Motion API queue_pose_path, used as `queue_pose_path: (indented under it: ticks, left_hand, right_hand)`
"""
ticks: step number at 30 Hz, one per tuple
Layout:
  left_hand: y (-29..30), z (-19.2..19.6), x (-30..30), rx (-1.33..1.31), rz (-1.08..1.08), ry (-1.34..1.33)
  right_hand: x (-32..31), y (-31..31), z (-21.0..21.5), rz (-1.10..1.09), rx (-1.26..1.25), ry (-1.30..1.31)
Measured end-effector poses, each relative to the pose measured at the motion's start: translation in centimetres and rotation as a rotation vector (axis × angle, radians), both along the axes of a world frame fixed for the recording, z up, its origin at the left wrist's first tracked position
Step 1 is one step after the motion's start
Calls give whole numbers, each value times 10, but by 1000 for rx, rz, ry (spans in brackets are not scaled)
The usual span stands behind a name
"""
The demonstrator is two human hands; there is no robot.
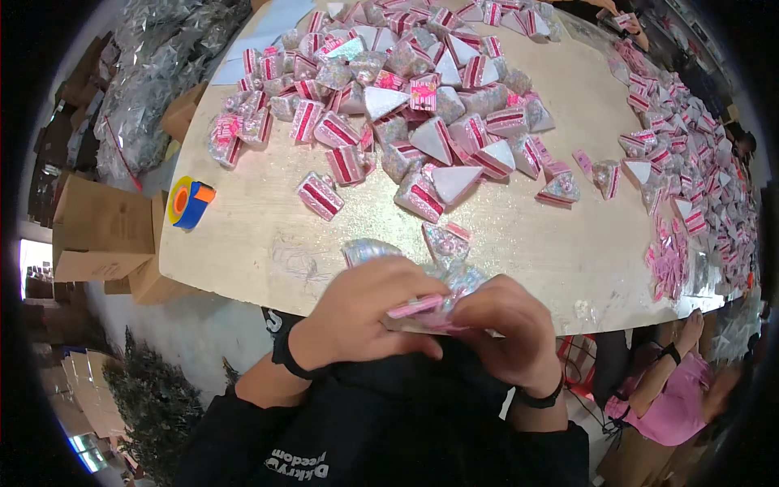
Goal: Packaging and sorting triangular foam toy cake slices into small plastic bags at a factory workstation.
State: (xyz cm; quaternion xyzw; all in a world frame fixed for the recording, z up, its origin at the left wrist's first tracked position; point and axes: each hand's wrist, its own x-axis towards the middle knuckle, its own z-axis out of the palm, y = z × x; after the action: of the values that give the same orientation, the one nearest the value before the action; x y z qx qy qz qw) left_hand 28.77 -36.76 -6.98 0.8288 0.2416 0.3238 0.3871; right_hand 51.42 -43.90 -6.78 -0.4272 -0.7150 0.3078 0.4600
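At the table's near edge, my left hand (369, 304) is closed around a small flat pink piece with a pale edge (416, 307); its exact kind is partly hidden by the fingers. My right hand (510, 325) pinches at the same piece's right end, its fingers bent and slightly smeared by motion. Just beyond the hands lie a glittery cake-slice ornament (446, 242) and a silvery, shiny piece (369, 250) partly covered by my left hand. Farther off, a heap of pink-and-white cake-slice ornaments (426, 195) spreads over the table.
A blue and yellow tape roll (191, 203) sits at the table's left edge. More ornaments (682, 154) and loose pink tags (669, 260) cover the right side. Cardboard boxes (105, 231) stand left. A person in pink (665, 398) is at the right; another hand (637, 32) shows far right.
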Motion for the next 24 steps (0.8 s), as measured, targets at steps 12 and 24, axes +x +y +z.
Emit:
queue_pose_path:
  ticks: [12,24]
  left_hand:
    - [-22,-27,-10,-446,179,-22]
    - [-25,-37,-5,-473,201,-144]
  right_hand:
    - [-26,4,-32,-249,-122,152]
    - [-49,-1,-44,-338,-440,442]
